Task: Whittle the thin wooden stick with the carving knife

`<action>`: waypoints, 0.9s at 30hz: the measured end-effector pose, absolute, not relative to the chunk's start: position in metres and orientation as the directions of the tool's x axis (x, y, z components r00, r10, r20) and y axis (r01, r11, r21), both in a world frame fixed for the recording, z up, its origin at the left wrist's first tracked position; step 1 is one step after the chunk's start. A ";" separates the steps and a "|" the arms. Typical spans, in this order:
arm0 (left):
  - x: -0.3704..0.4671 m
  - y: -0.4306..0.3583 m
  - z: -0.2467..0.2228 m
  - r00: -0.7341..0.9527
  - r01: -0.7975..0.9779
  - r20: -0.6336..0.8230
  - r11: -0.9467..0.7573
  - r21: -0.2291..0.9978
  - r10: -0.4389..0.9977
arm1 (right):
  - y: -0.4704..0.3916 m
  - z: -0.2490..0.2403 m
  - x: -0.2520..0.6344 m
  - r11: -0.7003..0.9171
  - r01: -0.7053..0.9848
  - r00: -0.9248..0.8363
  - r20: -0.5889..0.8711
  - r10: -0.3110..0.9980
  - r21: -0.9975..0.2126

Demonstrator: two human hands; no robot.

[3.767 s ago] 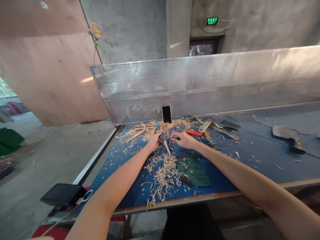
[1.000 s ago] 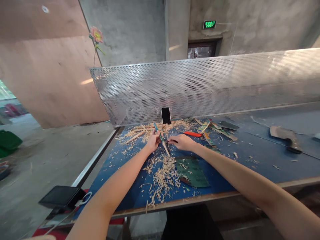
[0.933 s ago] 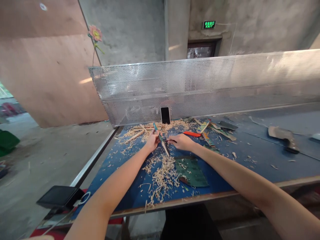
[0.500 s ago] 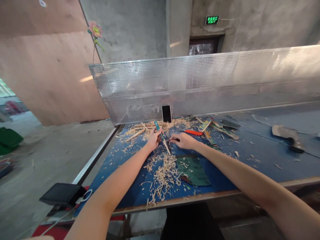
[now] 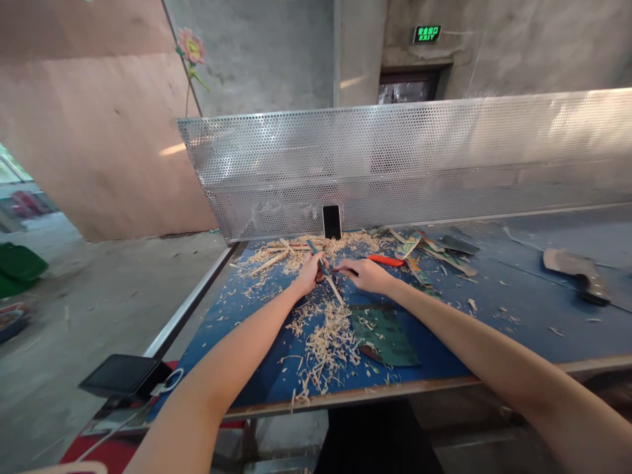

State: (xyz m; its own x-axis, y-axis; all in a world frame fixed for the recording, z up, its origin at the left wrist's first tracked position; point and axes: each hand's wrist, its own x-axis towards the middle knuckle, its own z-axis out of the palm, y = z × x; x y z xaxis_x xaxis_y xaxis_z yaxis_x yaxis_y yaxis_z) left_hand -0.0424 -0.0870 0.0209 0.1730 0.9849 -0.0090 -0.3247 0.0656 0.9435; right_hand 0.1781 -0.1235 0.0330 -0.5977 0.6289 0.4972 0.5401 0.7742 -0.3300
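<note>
My left hand [image 5: 309, 273] is closed around a thin strip [image 5: 334, 289], teal at its upper end and pale wood at its lower end. Close on its right, my right hand [image 5: 364, 273] is closed on a small dark tool [image 5: 344, 269], whose tip points at the strip. Most of that tool is hidden by my fingers. Beneath both hands lie curled wood shavings [image 5: 328, 342]. A dark green piece [image 5: 385, 336] rests flat to their right, with some shavings on it.
A phone [image 5: 332, 222] leans against the perforated metal screen [image 5: 395, 164]. An orange-red object [image 5: 386, 261] and coloured strips [image 5: 444, 257] lie beyond my right hand. Farther right is a curved brown piece [image 5: 573, 266]. A black device [image 5: 123, 376] sits at the table's left corner.
The strip in my left hand has turned, so its teal side shows less. My right hand stays beside it with the dark tool. The whole view has shifted slightly.
</note>
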 end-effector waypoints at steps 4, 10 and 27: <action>-0.043 -0.088 0.020 0.207 -0.300 0.067 -0.002 0.954 0.976 | -0.124 0.034 0.178 0.796 0.530 -0.637 0.483 0.601 -0.293; -0.044 -0.090 0.020 0.198 -0.282 0.115 -0.055 0.958 0.973 | -0.117 0.025 0.178 0.811 0.555 -0.670 0.479 0.567 -0.183; -0.041 -0.087 0.016 0.203 -0.281 0.142 -0.082 0.956 0.969 | -0.121 0.046 0.173 0.725 0.566 -0.700 0.235 0.674 -0.393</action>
